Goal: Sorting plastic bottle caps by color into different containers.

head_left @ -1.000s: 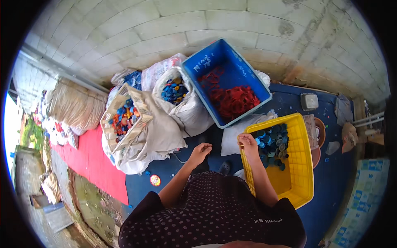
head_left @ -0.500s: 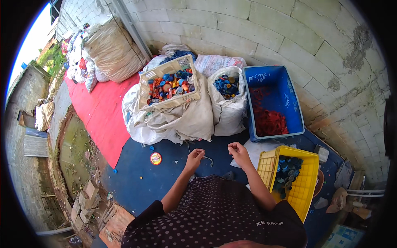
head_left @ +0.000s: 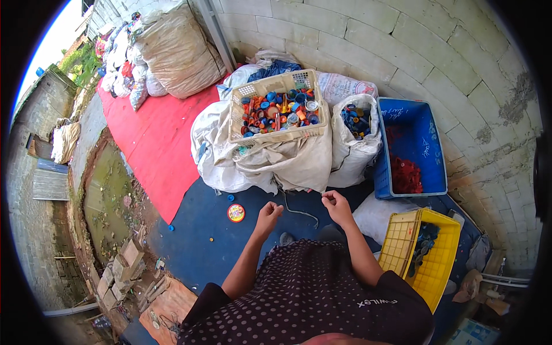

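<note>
Both hands are held in front of my body, above the dark blue ground sheet [head_left: 184, 247] and apart from each other. My left hand [head_left: 268, 217] is closed, thumb against curled fingers. My right hand [head_left: 337, 206] is closed in a similar pinch; anything between the fingertips is too small to make out. A thin pale cord [head_left: 300, 213] lies between and below the hands. Just beyond them, a cream plastic crate [head_left: 278, 137] full of mixed coloured bottle caps [head_left: 280, 113] rests on white sacks [head_left: 221, 172].
An open white sack [head_left: 352, 152] holds blue caps. Right of it stands a blue bin [head_left: 418, 190] with red pieces inside. A yellow crate [head_left: 445, 253] with dark caps tilts near my right arm. A round red-rimmed lid [head_left: 236, 213] lies left; a red sheet [head_left: 155, 138] stretches behind.
The view has swung left, so crates, sacks and bin sit further right in the picture. Both hands stay closed, at nearly the same place before my body.
</note>
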### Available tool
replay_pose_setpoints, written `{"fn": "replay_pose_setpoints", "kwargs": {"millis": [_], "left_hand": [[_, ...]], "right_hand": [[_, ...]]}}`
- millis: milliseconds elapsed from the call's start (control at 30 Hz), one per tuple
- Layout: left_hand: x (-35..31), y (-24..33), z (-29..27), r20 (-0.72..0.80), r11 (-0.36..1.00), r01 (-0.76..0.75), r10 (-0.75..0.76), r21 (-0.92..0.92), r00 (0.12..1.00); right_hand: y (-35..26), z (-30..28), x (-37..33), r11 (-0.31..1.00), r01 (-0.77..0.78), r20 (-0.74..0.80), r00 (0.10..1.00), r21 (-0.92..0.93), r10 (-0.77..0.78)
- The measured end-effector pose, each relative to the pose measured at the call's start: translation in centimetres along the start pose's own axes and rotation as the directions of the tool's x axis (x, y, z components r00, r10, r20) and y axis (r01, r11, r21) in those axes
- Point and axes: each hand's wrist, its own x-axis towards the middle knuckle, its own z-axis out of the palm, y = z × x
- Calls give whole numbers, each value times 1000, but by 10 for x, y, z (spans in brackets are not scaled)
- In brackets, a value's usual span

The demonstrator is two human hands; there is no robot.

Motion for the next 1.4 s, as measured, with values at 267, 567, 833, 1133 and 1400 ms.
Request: {"fn": "replay_pose_setpoints", "kwargs": {"millis": [267,567,833,1133,1400], "left_hand": [[41,15,-32,-133,979,-9,-19,-204,991],[130,53,-39,-322,977,-62,-7,-204,947],[217,108,-37,-497,994,-57,4,-91,868],[321,118,-81,-372,990,47,-95,-136,923],[413,111,-111,-151,398,79,153,914,977]], "right_hand": [[-16,27,75,1000,25,100,995,-6,-25],[-31,48,236,994,105,318,941,42,-113],[-73,49,353,959,285,434,864,-8,-253],[-77,25,359,991,104,250,960,85,-123],[-75,42,353,994,-49,43,998,94,45]]}}
